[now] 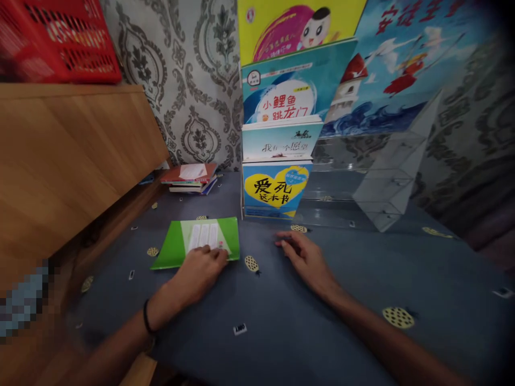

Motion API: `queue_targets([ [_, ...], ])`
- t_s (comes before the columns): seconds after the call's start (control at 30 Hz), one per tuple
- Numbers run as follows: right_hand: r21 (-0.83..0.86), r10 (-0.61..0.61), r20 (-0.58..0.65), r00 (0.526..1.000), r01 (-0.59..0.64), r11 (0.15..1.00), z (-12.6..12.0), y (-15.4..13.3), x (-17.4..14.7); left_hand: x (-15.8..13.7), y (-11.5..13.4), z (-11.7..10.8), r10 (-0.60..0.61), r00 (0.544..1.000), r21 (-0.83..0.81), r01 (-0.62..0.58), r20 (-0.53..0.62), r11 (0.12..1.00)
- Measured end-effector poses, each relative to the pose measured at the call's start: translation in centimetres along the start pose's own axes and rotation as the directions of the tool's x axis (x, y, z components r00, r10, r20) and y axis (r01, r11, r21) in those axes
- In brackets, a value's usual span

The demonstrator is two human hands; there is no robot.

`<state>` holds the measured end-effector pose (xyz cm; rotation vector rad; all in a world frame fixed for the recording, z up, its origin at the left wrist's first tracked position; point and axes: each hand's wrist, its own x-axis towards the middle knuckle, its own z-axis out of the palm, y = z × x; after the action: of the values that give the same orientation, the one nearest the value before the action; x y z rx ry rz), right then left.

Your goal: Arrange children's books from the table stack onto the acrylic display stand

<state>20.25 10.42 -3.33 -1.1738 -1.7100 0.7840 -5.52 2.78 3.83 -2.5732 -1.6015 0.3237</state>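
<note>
A thin green book [173, 241] with a pale panel of small print lies on the dark table. My left hand [204, 271] is closed on its near edge, with the knuckles up and the fingertips partly hidden. Over the table to the right, my right hand [303, 256] holds nothing; its fingers are loosely bent and apart. Just beyond that hand stands a clear tiered book rack [386, 185]. Its left side carries a blue book with a yellow heart [277, 190], a pale book [281, 143], a teal book [295, 80] and a yellow book [277, 27].
A small stack of books [189, 182] sits at the back left by the patterned wall [201, 86]. At left, a wooden cabinet [76, 155] bears a red plastic basket [80, 43]. A large blue picture book [386, 69] stands at the rack's upper right. Pineapple prints mark the tablecloth [281, 332].
</note>
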Motion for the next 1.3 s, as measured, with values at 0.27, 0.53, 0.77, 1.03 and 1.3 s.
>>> queue_targets([
  [0.27,-0.155,-0.194,0.070,0.979,0.203,0.967,0.1,-1.7,-0.9,-1.3,4.4,2.1,0.044,0.978,-0.060,-0.057,-0.204,0.997],
  [0.53,-0.176,-0.471,0.333,0.817,0.544,0.820,1.8,-3.9,-2.0,-1.3,-4.7,5.5,-0.050,0.945,-0.367,-0.077,-0.325,0.927],
  [0.77,-0.248,-0.422,0.528,0.737,0.609,0.753,6.6,-5.9,1.4,-0.3,-8.1,7.7,-0.154,0.927,-0.348,0.027,-0.343,0.937],
  [1.03,-0.359,-0.292,0.650,0.701,0.623,0.695,12.6,-6.3,3.3,0.0,-7.7,8.5,-0.175,0.933,-0.349,0.058,-0.315,0.935],
  [1.3,-0.402,-0.247,0.661,0.709,0.612,0.680,12.8,-5.9,3.2,0.2,-7.4,7.9,-0.183,0.945,-0.330,0.087,-0.272,0.940],
])
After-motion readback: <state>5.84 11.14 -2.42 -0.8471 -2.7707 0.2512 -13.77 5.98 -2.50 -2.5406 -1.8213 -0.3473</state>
